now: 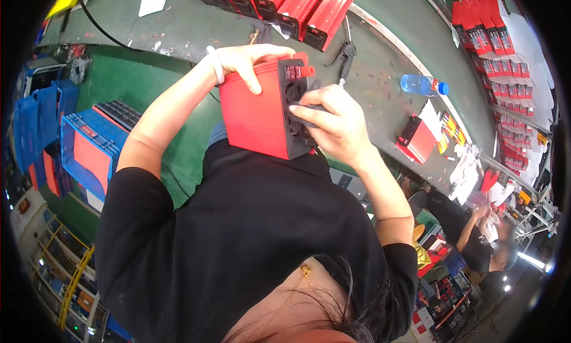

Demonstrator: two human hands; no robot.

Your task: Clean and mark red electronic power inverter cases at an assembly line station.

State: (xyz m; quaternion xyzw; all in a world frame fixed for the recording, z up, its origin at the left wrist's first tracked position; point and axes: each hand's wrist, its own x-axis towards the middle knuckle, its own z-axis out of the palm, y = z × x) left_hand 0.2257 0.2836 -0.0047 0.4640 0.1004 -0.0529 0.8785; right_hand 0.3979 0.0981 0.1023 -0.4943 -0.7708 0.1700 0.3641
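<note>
Fingers, left hand (pixel 241 62): partly curled, grasping the top of a red ribbed metal box (pixel 253 111); the thumb lies on the broad face, the others bend over the upper edge
Fingers, right hand (pixel 340 118): thumb and index drawn nearly together at the box's black rectangular end panel (pixel 291 142); a dark, blurred sliver shows beside them, and whether they pinch it cannot be told
Red box: held up at the front of the black cloth shirt (pixel 250 212), slightly tilted, its end panel facing right
Panel fittings: red cylindrical caps (pixel 307 71) stick out near the top; round dark shapes sit below
Writing: pale marks on the panel, too small to read; print on the clear plastic bottle with a blue cap (pixel 416 84), which is on the dark green bench top (pixel 380 114), is not legible either
Hidden: fingertips of the left hand, behind the box; part of the panel, behind the right fingers
Cut off: row of red ribbed boxes with black ends (pixel 324 16), by the upper edge
Hard to make out: black-handled tool (pixel 348 50) on the bench, kind unclear
</note>
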